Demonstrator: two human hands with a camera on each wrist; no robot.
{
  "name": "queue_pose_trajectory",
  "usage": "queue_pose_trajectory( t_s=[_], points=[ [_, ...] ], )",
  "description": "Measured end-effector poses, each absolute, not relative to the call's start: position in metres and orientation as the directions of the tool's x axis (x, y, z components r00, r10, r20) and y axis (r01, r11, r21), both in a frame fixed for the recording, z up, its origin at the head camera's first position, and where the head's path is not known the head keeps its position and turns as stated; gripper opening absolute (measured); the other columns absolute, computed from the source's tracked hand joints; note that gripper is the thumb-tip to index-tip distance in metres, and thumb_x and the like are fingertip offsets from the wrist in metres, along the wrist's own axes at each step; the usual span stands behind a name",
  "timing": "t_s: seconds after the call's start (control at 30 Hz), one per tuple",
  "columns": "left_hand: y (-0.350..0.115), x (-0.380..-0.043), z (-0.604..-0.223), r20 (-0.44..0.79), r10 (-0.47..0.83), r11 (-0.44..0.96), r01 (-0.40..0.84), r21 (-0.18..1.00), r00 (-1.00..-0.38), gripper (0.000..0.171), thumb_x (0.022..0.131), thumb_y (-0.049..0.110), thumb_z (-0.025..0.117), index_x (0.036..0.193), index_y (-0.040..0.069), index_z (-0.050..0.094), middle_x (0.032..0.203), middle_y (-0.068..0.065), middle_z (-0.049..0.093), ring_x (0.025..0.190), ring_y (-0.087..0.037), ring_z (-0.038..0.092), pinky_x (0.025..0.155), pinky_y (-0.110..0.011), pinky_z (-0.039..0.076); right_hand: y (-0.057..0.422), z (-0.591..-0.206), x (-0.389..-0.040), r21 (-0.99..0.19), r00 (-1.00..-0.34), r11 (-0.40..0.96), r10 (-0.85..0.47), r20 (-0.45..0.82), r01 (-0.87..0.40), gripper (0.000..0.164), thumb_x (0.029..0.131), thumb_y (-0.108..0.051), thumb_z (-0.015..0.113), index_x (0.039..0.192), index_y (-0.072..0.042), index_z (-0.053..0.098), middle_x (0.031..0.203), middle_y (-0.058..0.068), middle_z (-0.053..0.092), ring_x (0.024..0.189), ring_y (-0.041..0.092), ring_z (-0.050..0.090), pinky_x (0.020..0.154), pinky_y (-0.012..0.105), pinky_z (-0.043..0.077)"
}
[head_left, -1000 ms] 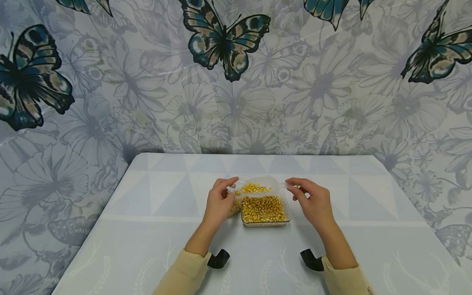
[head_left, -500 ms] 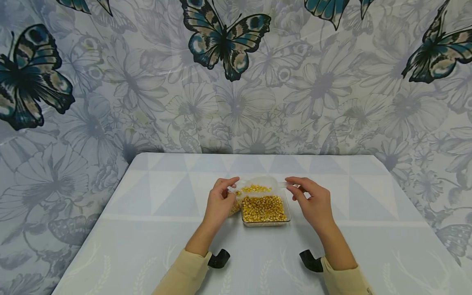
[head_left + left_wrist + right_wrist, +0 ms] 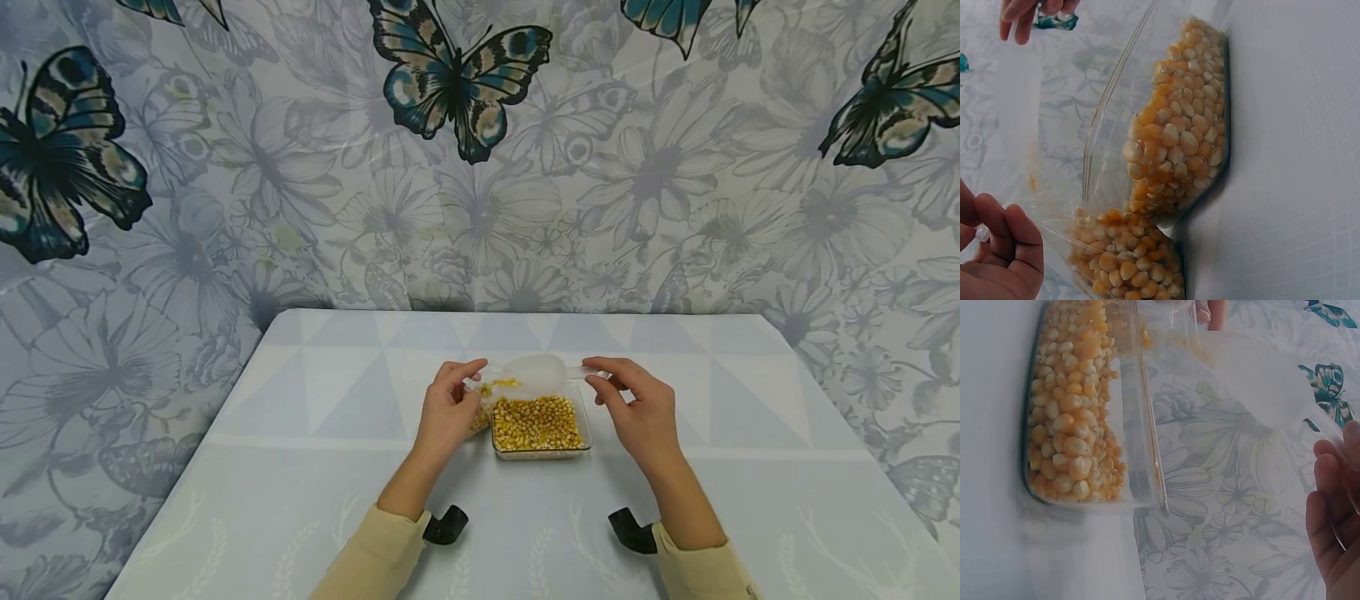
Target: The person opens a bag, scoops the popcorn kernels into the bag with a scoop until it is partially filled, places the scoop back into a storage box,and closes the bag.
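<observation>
My right hand (image 3: pixel 639 408) holds the handle of a translucent white scoop (image 3: pixel 534 373) above the far side of a clear glass container (image 3: pixel 542 455). The scoop tilts leftward, with a few yellow corn kernels (image 3: pixel 506 382) at its left end by the mouth of a clear plastic bag (image 3: pixel 1063 231). My left hand (image 3: pixel 450 410) pinches the bag's upper edge. In the left wrist view, kernels (image 3: pixel 1129 262) fill the lower part of the bag, which stands against the container. More corn kernels (image 3: pixel 1066 431) lie in the container, below its rim.
A pale patterned table (image 3: pixel 360 492) carries the container and bag. Behind it hangs a floral cloth (image 3: pixel 637 208) with printed butterflies (image 3: pixel 453 79). Black angled pieces (image 3: pixel 446 526) stick out from both sleeve cuffs, over the table.
The scoop has tipped further to the left, and its right side has risen a little. The kernels on it have dwindled to a few at the left end. My left hand has stayed in place.
</observation>
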State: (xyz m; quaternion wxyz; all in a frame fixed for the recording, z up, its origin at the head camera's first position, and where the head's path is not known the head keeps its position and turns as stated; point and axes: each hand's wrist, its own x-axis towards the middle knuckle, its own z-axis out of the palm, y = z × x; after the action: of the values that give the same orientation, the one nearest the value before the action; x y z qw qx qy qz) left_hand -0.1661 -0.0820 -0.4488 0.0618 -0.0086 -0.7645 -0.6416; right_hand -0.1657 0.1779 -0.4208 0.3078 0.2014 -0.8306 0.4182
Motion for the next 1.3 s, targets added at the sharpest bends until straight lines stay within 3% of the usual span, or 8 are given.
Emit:
queue_pose_trajectory(
  t_s=[0.23,0.67,0.93,1.3],
  points=[
    [-0.082,-0.166,-0.449,0.101,-0.071,0.167,0.088,0.982,-0.992,0.054,0.086,-0.006,0.049,0.128,0.02,0.069,0.109,-0.004,0.056,0.067,-0.01,0.043,0.057,-0.019,0.04,0.177,-0.418,-0.164,-0.564,-0.699,0.53,-0.078,0.711,-0.633,0.031,0.083,0.004,0.074,0.11,-0.012,0.076,0.087,0.002,0.072,0.061,0.007,0.058,0.051,0.014,0.038],
    [-0.082,-0.167,-0.447,0.118,-0.1,0.195,0.097,0.976,-0.988,0.052,0.087,-0.005,0.049,0.127,0.02,0.07,0.106,-0.002,0.057,0.067,-0.011,0.041,0.057,-0.018,0.037,0.181,-0.418,-0.166,-0.594,-0.712,0.509,-0.056,0.7,-0.624,0.032,0.082,0.007,0.074,0.108,-0.011,0.076,0.086,0.008,0.072,0.061,0.006,0.057,0.051,0.015,0.037],
    [-0.084,-0.168,-0.45,0.135,-0.124,0.166,0.113,0.98,-0.983,0.049,0.089,-0.005,0.05,0.126,0.019,0.07,0.106,-0.003,0.057,0.062,-0.009,0.041,0.054,-0.018,0.038,0.187,-0.416,-0.167,-0.607,-0.716,0.477,-0.072,0.694,-0.636,0.03,0.083,0.009,0.072,0.108,-0.007,0.075,0.075,-0.001,0.066,0.061,0.003,0.057,0.051,0.018,0.036],
    [-0.084,-0.167,-0.448,0.139,-0.144,0.167,0.114,0.979,-0.98,0.047,0.088,-0.005,0.051,0.126,0.016,0.07,0.106,-0.004,0.057,0.062,-0.009,0.041,0.053,-0.019,0.037,0.193,-0.417,-0.169,-0.63,-0.727,0.466,-0.042,0.685,-0.621,0.028,0.084,0.008,0.071,0.106,-0.008,0.076,0.07,0.0,0.065,0.06,0.004,0.056,0.05,0.02,0.034]
  ],
)
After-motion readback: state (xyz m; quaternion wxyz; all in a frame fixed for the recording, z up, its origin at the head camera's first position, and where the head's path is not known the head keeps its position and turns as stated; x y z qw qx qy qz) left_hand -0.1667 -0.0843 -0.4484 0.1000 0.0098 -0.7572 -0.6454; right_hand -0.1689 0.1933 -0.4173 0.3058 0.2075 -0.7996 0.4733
